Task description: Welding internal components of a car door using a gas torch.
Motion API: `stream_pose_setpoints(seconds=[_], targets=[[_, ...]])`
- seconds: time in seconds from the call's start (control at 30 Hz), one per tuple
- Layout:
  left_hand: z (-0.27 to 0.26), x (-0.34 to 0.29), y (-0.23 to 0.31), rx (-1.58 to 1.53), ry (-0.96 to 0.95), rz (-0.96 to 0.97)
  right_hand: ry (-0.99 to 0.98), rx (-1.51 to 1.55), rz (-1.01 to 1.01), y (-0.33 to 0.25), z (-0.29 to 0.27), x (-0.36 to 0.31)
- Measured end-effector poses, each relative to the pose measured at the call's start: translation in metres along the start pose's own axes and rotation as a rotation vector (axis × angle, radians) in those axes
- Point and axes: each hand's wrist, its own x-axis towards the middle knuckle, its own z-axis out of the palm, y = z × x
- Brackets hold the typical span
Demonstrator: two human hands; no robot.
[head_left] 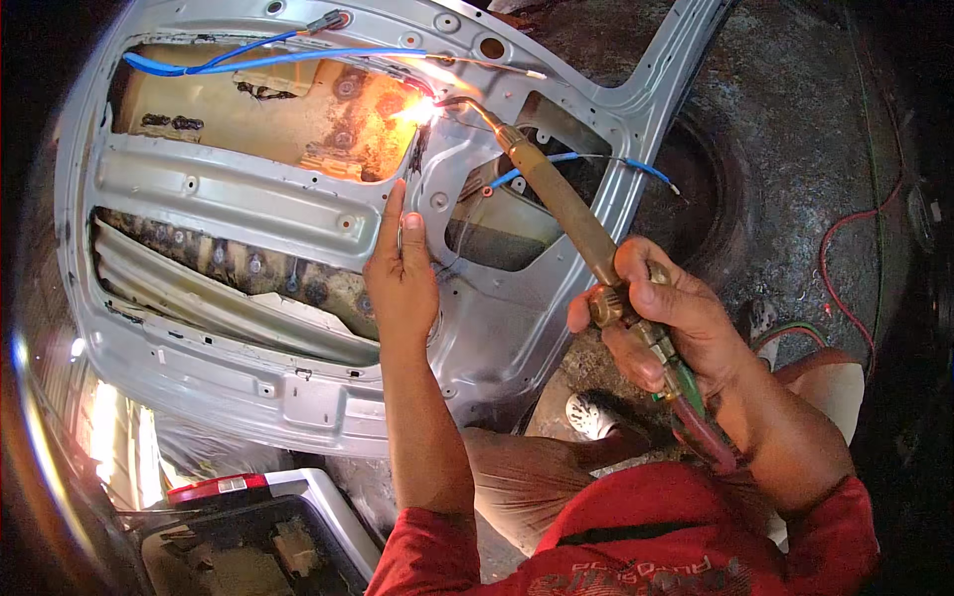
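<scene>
My right hand [686, 318] is wrapped round the valve end of a brass gas torch [562, 199], where a red and a green hose join it. The torch's thin bent tip points up and left. A bright flame [425, 109] burns from it at the right end of the upper opening in a silver car door panel [268, 204]. Below the flame, my left hand [404, 263] is at the panel, index finger and thumb stretched out and apart. Its other fingers are mostly hidden. A dark, scorched-looking strip [419, 149] runs between the fingertip and the flame.
Blue-sleeved cables [288, 58] cross the panel's upper part, and another blue cable [571, 159] lies over the right-hand opening. A red hose [830, 248] trails over the dark floor. At lower left stands a part with a window and red lamp [217, 487].
</scene>
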Motion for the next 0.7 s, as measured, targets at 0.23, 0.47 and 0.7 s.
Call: stream_pose_setpoints(seconds=[0.23, 0.47, 0.7], targets=[[0.0, 0.001, -0.006, 0.053, 0.021, 0.063, 0.042, -0.015, 0.006, 0.001, 0.003, 0.0], [-0.001, -0.003, 0.011, -0.042, -0.03, -0.108, 0.027, -0.035, 0.013, -0.001, 0.002, 0.0], [-0.003, -0.003, 0.015, -0.04, -0.037, -0.074, 0.029, -0.042, 0.011, -0.004, 0.005, -0.001]])
